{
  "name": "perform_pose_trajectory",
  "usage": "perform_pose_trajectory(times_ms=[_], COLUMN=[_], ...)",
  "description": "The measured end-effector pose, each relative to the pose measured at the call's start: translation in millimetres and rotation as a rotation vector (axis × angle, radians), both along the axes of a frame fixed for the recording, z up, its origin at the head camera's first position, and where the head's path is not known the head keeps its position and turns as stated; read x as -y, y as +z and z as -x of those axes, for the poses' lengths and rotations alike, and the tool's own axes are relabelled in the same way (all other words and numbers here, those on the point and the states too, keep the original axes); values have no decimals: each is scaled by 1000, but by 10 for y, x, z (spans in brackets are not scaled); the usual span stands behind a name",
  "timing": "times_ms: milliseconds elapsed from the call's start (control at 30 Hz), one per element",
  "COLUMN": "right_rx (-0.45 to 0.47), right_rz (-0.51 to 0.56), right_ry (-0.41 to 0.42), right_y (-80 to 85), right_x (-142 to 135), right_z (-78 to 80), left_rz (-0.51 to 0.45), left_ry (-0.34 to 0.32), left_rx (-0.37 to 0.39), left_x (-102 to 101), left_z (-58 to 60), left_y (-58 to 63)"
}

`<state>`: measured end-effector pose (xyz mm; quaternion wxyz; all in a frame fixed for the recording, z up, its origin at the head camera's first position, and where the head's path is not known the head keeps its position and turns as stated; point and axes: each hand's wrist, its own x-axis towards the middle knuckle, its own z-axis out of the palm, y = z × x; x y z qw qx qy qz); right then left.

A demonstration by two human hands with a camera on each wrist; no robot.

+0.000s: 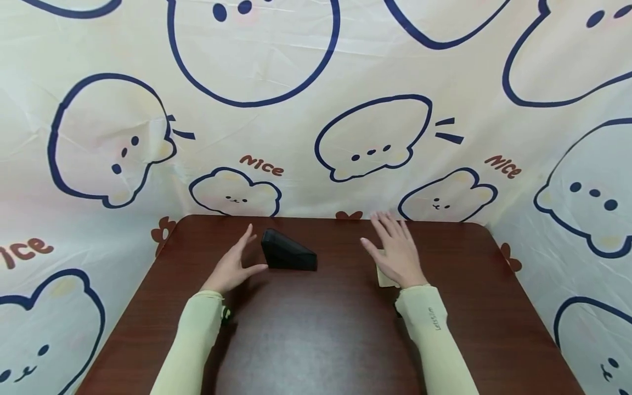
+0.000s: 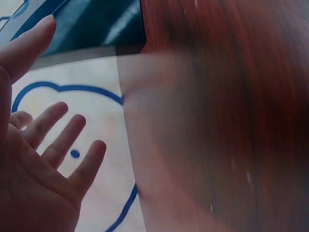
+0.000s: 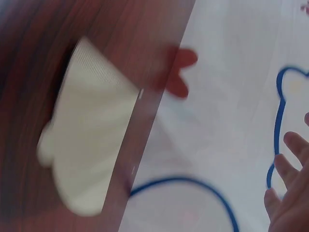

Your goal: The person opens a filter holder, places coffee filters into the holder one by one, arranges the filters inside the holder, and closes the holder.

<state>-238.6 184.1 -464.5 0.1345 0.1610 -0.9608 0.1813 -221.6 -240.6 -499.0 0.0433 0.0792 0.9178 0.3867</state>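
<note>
A black wedge-shaped case (image 1: 288, 253) stands on the table, left of the middle, high at its left end and sloping down to the right. Just left of it is my left hand (image 1: 231, 267), fingers and thumb apart, thumb tip near the case's lower left corner. In the left wrist view the thumb overlaps the dark case (image 2: 106, 29). My right hand (image 1: 397, 255), fingers extended, is over a pale yellow cloth-like piece (image 1: 386, 278) and partly hides it. The right wrist view shows this piece (image 3: 91, 130) blurred, with one ribbed edge and a rounded end.
The dark brown wooden table (image 1: 306, 340) ends at the back against a cream hanging sheet (image 1: 296, 137) printed with blue bear outlines. More of the sheet closes off both sides. The case and the pale piece lie apart, toward the table's back edge.
</note>
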Motion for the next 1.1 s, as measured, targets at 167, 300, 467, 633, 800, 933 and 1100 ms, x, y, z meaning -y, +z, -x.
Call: perform_pose_trajectory(times_ms=[167, 300, 467, 633, 800, 933, 1100], right_rx=[56, 78, 105, 175, 226, 240, 227], right_rz=[-26, -31, -42, -32, -32, -56, -72], right_ry=[56, 111, 193, 276, 333, 366, 377], right_y=[-2, -15, -10, 40, 92, 106, 102], right_x=[378, 659, 998, 1345, 1647, 1815, 1930], right_z=[88, 128, 132, 127, 143, 159, 173], left_rz=[-58, -98, -90, -126, -164, -140, -136], left_ry=[-34, -36, -23, -17, 1, 20, 20], left_rx=[2, 26, 26, -1, 10, 21, 27], left_x=[-174, -265, -304, -359, -441, -457, -438], left_z=[110, 150, 177, 234, 315, 354, 374], left_y=[-40, -81, -137, -161, -168, -188, -212])
